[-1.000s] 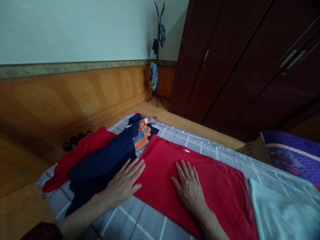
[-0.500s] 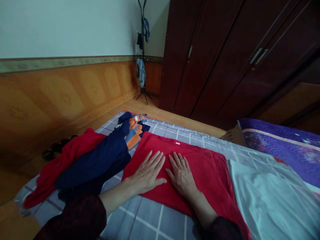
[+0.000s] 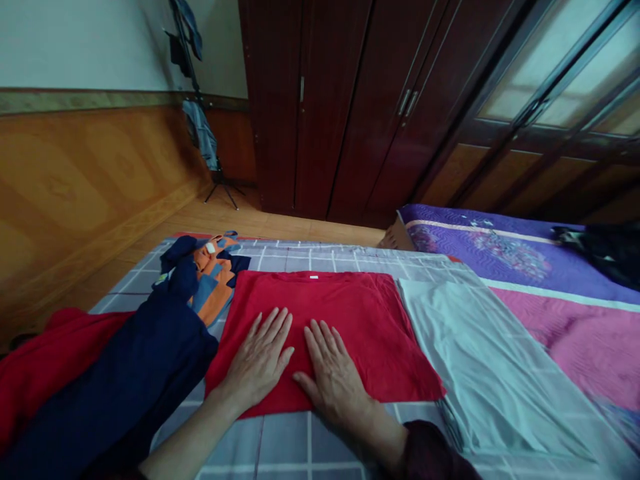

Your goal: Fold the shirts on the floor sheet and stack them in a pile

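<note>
A red shirt [image 3: 360, 333] lies spread on the checked bed sheet [image 3: 280, 440], a small white label at its far edge. My left hand [image 3: 263, 357] rests flat on the shirt's left half, fingers stretched out. Flat on its middle lies my right hand [image 3: 333, 377], thumb spread away from the fingers. Neither hand grips the cloth. Touching the shirt's right side is a pale, light-coloured garment [image 3: 480, 367], laid out with soft wrinkles.
Left of the shirt are a dark blue garment [image 3: 130, 360], an orange patterned garment [image 3: 215, 280] and another red garment [image 3: 45, 360], loosely heaped. A purple and pink bed [image 3: 480, 247] stands at the right. Behind are a dark wardrobe [image 3: 340, 120] and a coat stand [image 3: 193, 73].
The view has swung to the right. Both hands remain flat on the red shirt, whose near right part, formerly stretching toward me, now lies farther back with its edge straighter.
</note>
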Demonstrator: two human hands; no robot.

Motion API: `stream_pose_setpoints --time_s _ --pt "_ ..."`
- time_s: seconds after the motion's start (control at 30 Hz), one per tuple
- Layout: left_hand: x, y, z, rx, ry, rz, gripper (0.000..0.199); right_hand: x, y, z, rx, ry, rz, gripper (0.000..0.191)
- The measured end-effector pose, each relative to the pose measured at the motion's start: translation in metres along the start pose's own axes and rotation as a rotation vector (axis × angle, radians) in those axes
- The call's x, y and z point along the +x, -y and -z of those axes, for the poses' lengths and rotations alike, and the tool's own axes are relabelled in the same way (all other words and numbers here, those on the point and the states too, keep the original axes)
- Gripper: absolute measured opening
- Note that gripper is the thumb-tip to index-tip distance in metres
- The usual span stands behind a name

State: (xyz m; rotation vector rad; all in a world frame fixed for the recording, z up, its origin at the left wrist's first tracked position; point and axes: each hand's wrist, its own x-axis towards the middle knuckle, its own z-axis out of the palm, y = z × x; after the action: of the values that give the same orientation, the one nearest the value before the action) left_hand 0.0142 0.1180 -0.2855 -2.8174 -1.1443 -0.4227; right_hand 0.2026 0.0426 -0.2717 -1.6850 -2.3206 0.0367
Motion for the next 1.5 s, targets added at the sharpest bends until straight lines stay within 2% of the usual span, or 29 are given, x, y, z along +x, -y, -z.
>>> stream_pose_setpoints --time_s 0.13,0.23,0.33,0.43,0.5,0.6,0.7,0.77,0.87,0.97,1.03,1.17,1.23,1.4,1.47,1.5 --pt "0.002 -0.001 0.005 -0.025 0.0 0.021 0.057 -0.054 -0.063 0.011 -0.179 -0.064 -0.186 0.068" --pt "0.003 0.0 0.004 -0.037 0.01 0.02 0.056 -0.078 -0.084 0.015 -0.245 -0.135 -0.301 0.069" --pt "0.002 0.001 0.002 -0.038 0.011 0.011 0.059 -0.071 -0.062 0.015 -0.226 -0.146 -0.313 0.068" --pt "0.001 0.001 0.0 -0.037 -0.011 -0.004 0.061 -0.049 -0.024 0.015 -0.122 -0.03 -0.121 0.067" --pt "0.001 0.002 0.0 -0.031 -0.024 -0.006 0.061 -0.041 -0.012 0.016 -0.064 0.066 0.005 0.07" --pt "0.001 0.002 0.0 -0.017 -0.03 -0.008 0.061 -0.051 -0.032 0.02 -0.083 0.109 -0.013 0.073" --pt "0.001 0.003 0.0 -0.005 -0.025 -0.012 0.061 -0.074 -0.069 0.022 -0.169 0.036 -0.135 0.073" --pt "0.001 0.002 0.0 -0.003 -0.022 -0.01 0.061 -0.084 -0.08 0.021 -0.216 -0.032 -0.192 0.073" --pt "0.001 0.002 0.0 -0.009 -0.024 -0.006 0.062 -0.085 -0.069 0.017 -0.214 -0.08 -0.241 0.074" --pt "0.001 0.003 0.0 -0.015 -0.024 -0.003 0.061 -0.083 -0.056 0.014 -0.16 -0.021 -0.175 0.075" --pt "0.002 0.003 0.0 -0.016 -0.021 -0.001 0.061 -0.086 -0.063 0.013 -0.178 -0.027 -0.173 0.075" --pt "0.002 0.002 0.001 -0.028 -0.019 -0.002 0.061 -0.09 -0.079 0.018 -0.237 -0.112 -0.295 0.068" --pt "0.002 0.002 0.0 -0.033 -0.021 0.0 0.062 -0.079 -0.065 0.019 -0.194 -0.087 -0.285 0.064" --pt "0.0 0.004 -0.003 -0.035 -0.051 -0.014 0.061 -0.026 0.011 0.012 0.03 0.077 -0.059 0.069" --pt "-0.001 0.004 -0.004 -0.031 -0.055 -0.017 0.061 -0.012 0.018 0.01 0.064 0.098 -0.009 0.071" --pt "-0.001 0.004 -0.004 -0.03 -0.051 -0.015 0.062 -0.009 0.012 0.01 0.057 0.098 -0.014 0.071"
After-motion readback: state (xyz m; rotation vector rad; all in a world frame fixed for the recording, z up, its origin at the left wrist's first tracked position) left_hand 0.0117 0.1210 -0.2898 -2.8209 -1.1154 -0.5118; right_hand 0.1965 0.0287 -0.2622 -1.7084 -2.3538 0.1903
